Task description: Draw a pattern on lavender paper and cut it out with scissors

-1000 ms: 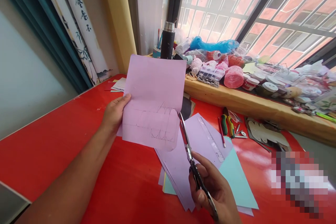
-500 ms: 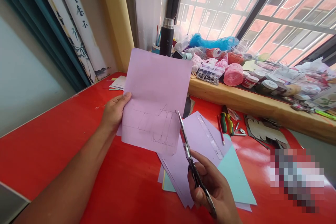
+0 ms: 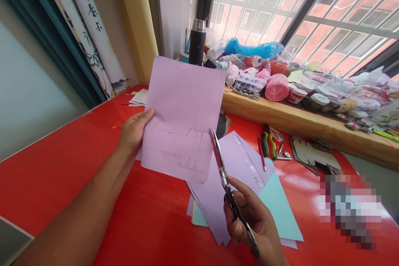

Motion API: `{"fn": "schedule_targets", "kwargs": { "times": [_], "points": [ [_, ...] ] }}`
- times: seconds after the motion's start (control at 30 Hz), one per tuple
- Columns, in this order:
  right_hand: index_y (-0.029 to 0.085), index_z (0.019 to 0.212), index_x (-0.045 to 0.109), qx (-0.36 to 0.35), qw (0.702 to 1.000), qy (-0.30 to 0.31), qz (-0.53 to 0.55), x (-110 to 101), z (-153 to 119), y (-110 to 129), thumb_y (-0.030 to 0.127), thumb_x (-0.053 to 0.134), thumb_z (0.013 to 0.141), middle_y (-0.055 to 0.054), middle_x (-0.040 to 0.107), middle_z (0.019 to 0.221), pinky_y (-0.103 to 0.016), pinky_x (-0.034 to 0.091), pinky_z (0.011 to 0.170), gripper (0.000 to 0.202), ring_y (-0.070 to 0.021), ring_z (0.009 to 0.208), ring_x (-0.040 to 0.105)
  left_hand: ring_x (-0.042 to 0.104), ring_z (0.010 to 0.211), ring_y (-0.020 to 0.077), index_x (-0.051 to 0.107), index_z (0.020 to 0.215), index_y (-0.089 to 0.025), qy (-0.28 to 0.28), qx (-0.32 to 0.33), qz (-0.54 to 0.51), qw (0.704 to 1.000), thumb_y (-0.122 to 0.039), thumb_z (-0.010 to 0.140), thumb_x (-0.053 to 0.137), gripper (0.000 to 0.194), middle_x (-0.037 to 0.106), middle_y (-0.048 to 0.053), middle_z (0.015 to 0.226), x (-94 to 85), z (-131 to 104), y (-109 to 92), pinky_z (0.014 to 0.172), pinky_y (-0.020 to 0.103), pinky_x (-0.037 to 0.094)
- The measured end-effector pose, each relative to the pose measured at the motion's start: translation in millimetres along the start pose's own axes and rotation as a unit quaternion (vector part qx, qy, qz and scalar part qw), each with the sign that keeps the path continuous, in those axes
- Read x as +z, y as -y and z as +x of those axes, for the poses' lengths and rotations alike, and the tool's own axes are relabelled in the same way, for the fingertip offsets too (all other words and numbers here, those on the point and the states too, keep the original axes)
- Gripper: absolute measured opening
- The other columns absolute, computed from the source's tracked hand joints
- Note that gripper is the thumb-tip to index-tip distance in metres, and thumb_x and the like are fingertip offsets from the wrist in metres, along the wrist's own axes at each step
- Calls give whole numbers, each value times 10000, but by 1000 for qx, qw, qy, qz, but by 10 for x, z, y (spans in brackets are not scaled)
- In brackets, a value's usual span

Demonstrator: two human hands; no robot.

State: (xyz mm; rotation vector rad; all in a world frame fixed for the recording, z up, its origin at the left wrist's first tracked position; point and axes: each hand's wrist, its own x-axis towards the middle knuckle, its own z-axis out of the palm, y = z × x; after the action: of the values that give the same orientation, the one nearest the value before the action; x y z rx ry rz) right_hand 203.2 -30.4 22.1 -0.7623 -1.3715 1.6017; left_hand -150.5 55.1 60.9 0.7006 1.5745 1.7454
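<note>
So, left to right. Teal curtain [image 3: 52, 37] at far left, then a hanging scroll [image 3: 90, 29] with ink writing and bamboo, against a yellow wall edge. Red counter [image 3: 62, 166] runs across the whole lower view, glossy.

Left hand [image 3: 132, 133] holds the lilac sheet [image 3: 183, 112] by its left edge, grip pinching the paper, thumb on the front, fingers hidden behind. Sheet is lifted off the counter, nearly upright, with pencil lines drawn on its lower half. Small pile of papers [image 3: 140, 98] lies on the counter behind it.

Right hand [image 3: 255, 224] holds the scissors [image 3: 224, 178], grip pressed around the handles; blades look almost together, tips touching the sheet's right edge by the drawn lines. Under them, a loose stack of lilac and light-blue sheets [image 3: 274, 203] flat on the counter, a clear ruler [image 3: 249, 162] on top.

Containers: dark flask [image 3: 197, 41] with steel cap stands upright on the wooden sill [image 3: 296, 120], a cup of pens [image 3: 186, 52] just beside it. Clear compartment box [image 3: 249, 85] holds small bits, too small to tell. Pink roll [image 3: 277, 87], blue plastic bag [image 3: 252, 50], lidded jars [image 3: 314, 102] crowd the sill further right.

On the counter near the sill: red pencil [image 3: 261, 153], green-handled pliers [image 3: 268, 145], cut card shapes [image 3: 314, 156]. A pixelated patch at lower right, can't tell what. Barred window [image 3: 296, 8] behind, pink building outside.
</note>
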Motion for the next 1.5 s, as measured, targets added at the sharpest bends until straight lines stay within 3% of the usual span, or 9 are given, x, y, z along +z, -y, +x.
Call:
{"fn": "schedule_targets", "kwargs": {
  "times": [0.4,0.8,1.0,1.17,1.5],
  "points": [
    [278,1566,683,34,999,-14,-13,27,-10,64,614,873,935,29,578,718,-254,424,483,740,-121,508,435,667,634,204,804,768,-239,13,4,-3,1000,-535,823,844,304,784,68,786,11,-8,-5,567,293,560],
    [251,1573,680,15,999,-9,-28,2,-20,-10,601,851,951,39,540,694,-254,427,447,734,-117,470,419,702,685,229,786,773,-243,12,-15,-8,1000,-510,817,842,276,748,54,749,44,-50,-51,623,314,588],
    [286,1579,673,4,1000,0,-20,11,-8,-3,574,836,978,44,529,702,-243,410,452,686,-113,480,408,707,681,222,812,800,-239,24,-12,-4,1000,-538,830,849,303,782,62,793,21,-43,-33,595,300,573],
    [242,1580,669,9,999,-13,-45,-1,-15,-24,616,826,966,47,513,684,-249,411,438,735,-117,467,402,690,646,208,811,799,-229,21,-17,-2,1000,-578,810,858,353,798,64,813,30,-67,-53,576,295,561],
    [280,1580,670,3,999,-11,-46,-1,-18,-24,613,819,973,52,513,689,-241,414,434,708,-113,460,392,653,617,192,793,758,-242,17,-13,-1,1000,-568,809,860,337,766,48,746,33,-67,-51,549,278,543]
  ]
}}
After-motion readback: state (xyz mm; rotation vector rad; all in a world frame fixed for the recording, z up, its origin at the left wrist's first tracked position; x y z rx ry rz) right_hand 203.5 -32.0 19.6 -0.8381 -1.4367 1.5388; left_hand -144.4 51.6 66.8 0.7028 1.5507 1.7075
